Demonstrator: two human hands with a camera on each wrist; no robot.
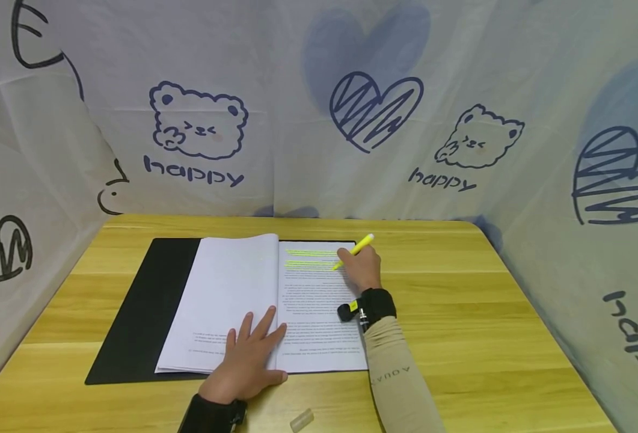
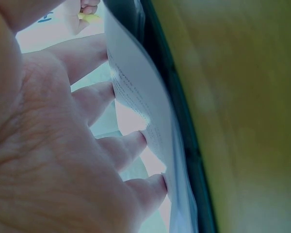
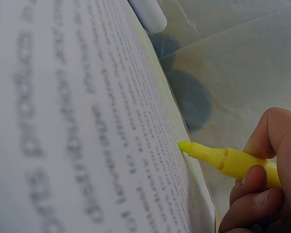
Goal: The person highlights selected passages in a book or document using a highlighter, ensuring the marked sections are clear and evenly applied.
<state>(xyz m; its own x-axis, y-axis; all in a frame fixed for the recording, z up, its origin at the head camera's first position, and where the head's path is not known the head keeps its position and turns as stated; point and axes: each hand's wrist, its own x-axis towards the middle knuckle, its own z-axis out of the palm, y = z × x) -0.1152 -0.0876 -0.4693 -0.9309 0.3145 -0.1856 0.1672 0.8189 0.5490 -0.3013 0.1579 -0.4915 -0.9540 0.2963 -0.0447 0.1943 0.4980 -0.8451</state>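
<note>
My right hand (image 1: 363, 267) holds a yellow highlighter (image 3: 242, 162) pinched between thumb and fingers, its tip at the right part of a printed page (image 1: 321, 337). Several yellow lines (image 1: 310, 264) mark the upper text of that page. My left hand (image 1: 247, 359) lies with fingers spread across the lower part of the left page (image 1: 232, 282), near the fold; in the left wrist view its fingertips (image 2: 157, 184) touch the paper. The pages lie in an open black folder (image 1: 134, 325), whose left cover shows beside them.
A small translucent cap (image 1: 301, 420) lies on the wooden table (image 1: 459, 313) near the front edge, right of my left hand. White cloth (image 1: 291, 120) with blue hearts and bear drawings hangs behind the table and along both sides.
</note>
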